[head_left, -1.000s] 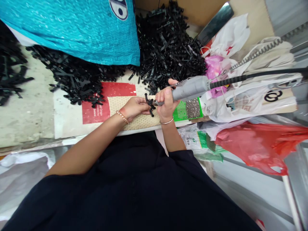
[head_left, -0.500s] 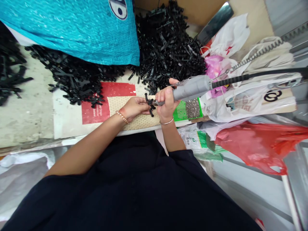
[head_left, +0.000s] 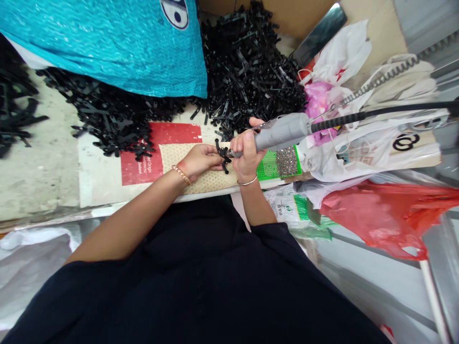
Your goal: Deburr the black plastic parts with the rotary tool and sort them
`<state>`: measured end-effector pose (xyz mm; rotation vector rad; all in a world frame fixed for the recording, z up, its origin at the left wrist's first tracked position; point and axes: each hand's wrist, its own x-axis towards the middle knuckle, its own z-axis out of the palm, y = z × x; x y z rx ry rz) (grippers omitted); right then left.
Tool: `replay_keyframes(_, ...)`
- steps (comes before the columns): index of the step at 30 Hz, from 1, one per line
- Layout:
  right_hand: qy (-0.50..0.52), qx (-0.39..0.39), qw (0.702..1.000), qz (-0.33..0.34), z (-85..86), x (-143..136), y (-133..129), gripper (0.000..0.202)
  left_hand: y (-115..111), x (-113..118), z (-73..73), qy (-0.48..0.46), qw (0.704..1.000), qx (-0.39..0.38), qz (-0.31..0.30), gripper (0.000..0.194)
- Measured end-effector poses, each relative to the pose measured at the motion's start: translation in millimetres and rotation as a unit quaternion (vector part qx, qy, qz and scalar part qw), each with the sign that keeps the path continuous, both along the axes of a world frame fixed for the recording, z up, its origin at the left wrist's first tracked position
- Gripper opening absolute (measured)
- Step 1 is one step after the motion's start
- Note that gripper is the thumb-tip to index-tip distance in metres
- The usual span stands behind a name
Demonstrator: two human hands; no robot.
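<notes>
My left hand (head_left: 201, 161) pinches a small black plastic part (head_left: 224, 154) over the tan honeycomb mat (head_left: 208, 183). My right hand (head_left: 246, 153) is wrapped round a grey electric screwdriver (head_left: 283, 131), held nearly level. Its tip meets the black part; the exact contact point is too small to make out. Just right of my right hand lies a green perforated tray (head_left: 267, 167) with many small screws (head_left: 287, 161) at its right end. Behind my hands is a large heap of black parts (head_left: 251, 71).
A blue bag (head_left: 107, 43) lies over more black parts (head_left: 103, 110) at the back left. Red card (head_left: 136, 167) is under the mat's left side. A coiled cable (head_left: 387, 71) and black cord run right, above white bags (head_left: 376, 148). A red bag (head_left: 387, 215) hangs at the right.
The screwdriver and my right hand have shifted very slightly to the left. My left hand keeps its hold on the black part.
</notes>
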<state>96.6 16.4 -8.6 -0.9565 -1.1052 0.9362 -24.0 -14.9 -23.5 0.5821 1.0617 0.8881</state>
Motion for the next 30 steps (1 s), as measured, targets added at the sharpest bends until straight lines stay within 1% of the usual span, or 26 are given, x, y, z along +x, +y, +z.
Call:
replay_keyframes(3,-0.011,-0.017,1.000,-0.006,-2.1,0.6,-0.3,0.054,-0.5,-0.4,-1.1,0.001,1.000,0.001,-0.001,0.021)
replay_keyframes(7,-0.001,-0.041,0.999,-0.016,-0.1,0.3,0.3,0.046,-0.7,-0.4,-2.3,0.004,1.000,0.003,0.001,0.019)
replay_keyframes(9,0.007,-0.031,0.999,-0.014,1.9,-0.2,1.0,0.046,-0.4,-0.2,-2.5,0.004,1.000,0.004,0.001,0.019)
replay_keyframes(13,0.033,0.018,0.999,0.004,4.1,-1.5,3.2,0.052,0.1,0.0,-2.9,0.001,1.000,0.007,0.000,0.021)
replay_keyframes(18,0.022,0.018,1.000,0.002,5.1,-2.1,5.0,0.054,-0.5,0.1,-2.3,0.002,1.000,0.002,-0.001,0.021)
replay_keyframes(21,0.039,0.033,0.999,0.012,6.2,-1.1,4.9,0.051,-0.7,0.2,-0.8,0.003,1.000,0.001,0.000,0.021)
replay_keyframes(24,0.034,0.038,0.999,0.014,5.9,0.3,4.1,0.049,-0.7,0.4,0.5,0.005,1.000,-0.002,0.001,0.021)
replay_keyframes(26,0.031,0.031,0.999,0.007,4.3,0.9,3.5,0.050,-0.6,0.6,0.8,0.005,1.000,-0.004,0.004,0.021)
replay_keyframes(30,-0.008,-0.015,1.000,-0.017,0.2,1.3,3.0,0.050,-0.2,1.0,0.6,0.004,1.000,-0.006,0.006,0.020)
